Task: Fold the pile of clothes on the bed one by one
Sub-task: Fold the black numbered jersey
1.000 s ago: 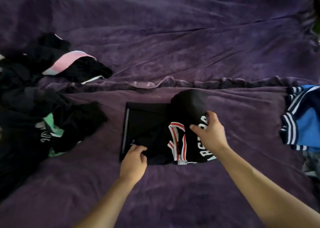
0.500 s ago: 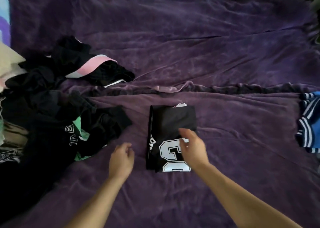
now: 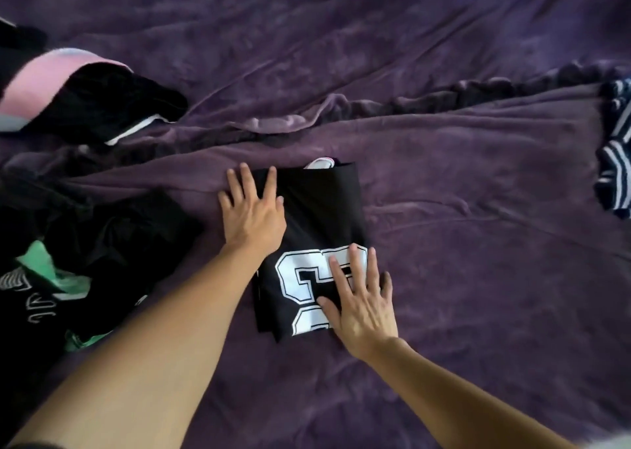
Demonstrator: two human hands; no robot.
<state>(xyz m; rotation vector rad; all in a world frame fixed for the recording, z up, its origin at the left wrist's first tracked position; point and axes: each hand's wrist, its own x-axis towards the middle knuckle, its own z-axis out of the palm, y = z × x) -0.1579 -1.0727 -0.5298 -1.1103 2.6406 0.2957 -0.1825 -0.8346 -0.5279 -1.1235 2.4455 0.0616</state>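
The folded black jersey, white numerals showing on its near half, lies as a neat rectangle in the middle of the bed's purple blanket. The left hand lies flat with fingers spread on its far left corner, partly over the blanket, and the right hand lies flat, fingers straight, on the numerals at its near right corner. A pile of unfolded dark clothes with green patches sits to the left, a black garment with a pink band lies beyond it, and a navy-and-white striped garment lies at the right edge.
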